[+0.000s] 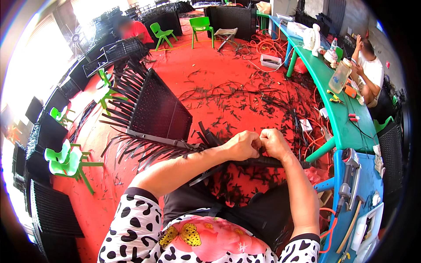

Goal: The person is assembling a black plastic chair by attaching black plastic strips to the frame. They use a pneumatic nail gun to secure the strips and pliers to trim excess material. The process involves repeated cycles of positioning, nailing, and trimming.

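Observation:
In front of my lap lies a black woven plastic panel [160, 103], with many loose flat strips [127, 83] fanning out along its left and near edges. A dark bar [289, 164] runs under my hands toward the right. My left hand [243, 145] is closed, its fingers pinched together just above the bar. Right beside it, nearly touching, my right hand [274, 143] is closed too. Dark strip material shows around their fingers, but the exact piece pinched in each is hidden.
Black strip scraps [263, 105] litter the red floor [184, 65]. At right, a green table [326, 105] and a blue table [372, 175] hold a fan, jug, pliers and a power tool [346, 175]. Green chairs [72, 162] stand left. Two other people sit farther off.

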`<state>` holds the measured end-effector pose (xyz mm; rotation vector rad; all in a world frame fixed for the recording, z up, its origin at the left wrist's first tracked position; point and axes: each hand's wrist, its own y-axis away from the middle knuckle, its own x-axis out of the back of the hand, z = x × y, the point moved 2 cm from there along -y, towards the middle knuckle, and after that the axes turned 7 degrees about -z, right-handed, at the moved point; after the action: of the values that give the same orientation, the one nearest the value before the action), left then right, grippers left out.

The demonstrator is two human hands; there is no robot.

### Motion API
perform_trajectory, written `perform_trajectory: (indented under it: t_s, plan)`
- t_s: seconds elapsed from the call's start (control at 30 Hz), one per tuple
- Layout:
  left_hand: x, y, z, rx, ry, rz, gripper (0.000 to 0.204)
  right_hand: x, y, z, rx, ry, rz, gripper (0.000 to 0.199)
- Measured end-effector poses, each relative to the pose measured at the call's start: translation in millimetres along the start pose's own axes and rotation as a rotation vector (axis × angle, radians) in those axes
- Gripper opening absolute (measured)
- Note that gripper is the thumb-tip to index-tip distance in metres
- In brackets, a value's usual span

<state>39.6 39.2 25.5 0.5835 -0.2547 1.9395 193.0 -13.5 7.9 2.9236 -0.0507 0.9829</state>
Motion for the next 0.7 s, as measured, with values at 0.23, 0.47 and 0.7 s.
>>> perform_trajectory:
  t_s: [0.23, 0.47, 0.7]
  plan:
    - [3.4, 4.2, -9.1, -0.005, 0.032, 0.161, 0.016, -5.0, -1.1, -1.1, 0.001, -0.048, -0.009, 0.013]
    - [-6.0, 8.2, -14.8, -0.392, -0.541, 0.478, 0.039, -4.9, -15.6, 23.3, 0.204, 0.055, 0.042, 0.020]
    - [1.1, 14.9, 7.1, -0.363, -0.834, 0.563, 0.055, 1.0, -8.1, -9.6, -0.018, -0.094, -0.043, 0.024]
